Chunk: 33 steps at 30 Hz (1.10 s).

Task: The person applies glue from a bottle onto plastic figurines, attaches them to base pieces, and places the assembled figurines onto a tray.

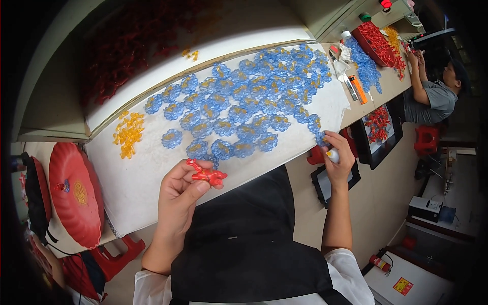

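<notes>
While left fingers (195, 193) pinch red figurine (209, 176) | right fingers (343, 144) grasp bottle (333, 155) | blue flowers (222, 149) crowd table (147, 185)

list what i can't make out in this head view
Red figurine, head view: the fingers of the left hand cover part of its body.
White item with a yellow tip, head view: the right hand hides part of it.
Dark red pieces, head view: shadow blurs their single shapes.
Co-worker, head view: what the hands hold is too small to tell.
</notes>
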Motion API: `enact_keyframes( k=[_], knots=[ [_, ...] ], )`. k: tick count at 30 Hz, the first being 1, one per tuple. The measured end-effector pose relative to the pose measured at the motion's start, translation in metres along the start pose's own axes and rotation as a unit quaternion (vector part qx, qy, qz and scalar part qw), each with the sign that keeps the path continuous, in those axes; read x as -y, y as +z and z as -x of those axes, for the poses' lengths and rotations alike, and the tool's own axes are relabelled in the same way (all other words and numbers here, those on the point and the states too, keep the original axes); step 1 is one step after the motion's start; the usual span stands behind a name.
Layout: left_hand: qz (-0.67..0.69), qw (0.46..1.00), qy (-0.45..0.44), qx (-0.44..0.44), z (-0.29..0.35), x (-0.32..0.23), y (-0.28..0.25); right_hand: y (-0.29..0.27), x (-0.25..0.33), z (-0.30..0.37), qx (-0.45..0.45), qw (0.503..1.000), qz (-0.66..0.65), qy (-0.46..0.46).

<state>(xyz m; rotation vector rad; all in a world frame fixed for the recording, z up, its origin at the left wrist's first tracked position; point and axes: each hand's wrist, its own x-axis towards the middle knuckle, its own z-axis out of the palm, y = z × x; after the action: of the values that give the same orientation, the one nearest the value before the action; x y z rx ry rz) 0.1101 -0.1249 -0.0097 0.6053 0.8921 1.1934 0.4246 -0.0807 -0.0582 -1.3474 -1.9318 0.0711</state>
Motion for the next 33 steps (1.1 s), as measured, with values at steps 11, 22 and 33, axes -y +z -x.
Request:
enact_keyframes(
  k=[11, 22, 33],
  knots=[
    [0.037, 0.991, -0.092, 0.088, 0.005, 0.005, 0.007, 0.019, 0.104, -0.010, 0.122, 0.774, -0.611, 0.110],
    [0.020, 0.981, -0.122, 0.147, 0.009, 0.002, 0.005, 0.027, 0.110, -0.025, 0.223, 0.817, -0.530, 0.041],
    [0.029, 0.968, -0.166, 0.184, 0.002, -0.001, 0.004, 0.008, 0.118, -0.046, 0.272, 0.881, -0.376, -0.094]
  ],
)
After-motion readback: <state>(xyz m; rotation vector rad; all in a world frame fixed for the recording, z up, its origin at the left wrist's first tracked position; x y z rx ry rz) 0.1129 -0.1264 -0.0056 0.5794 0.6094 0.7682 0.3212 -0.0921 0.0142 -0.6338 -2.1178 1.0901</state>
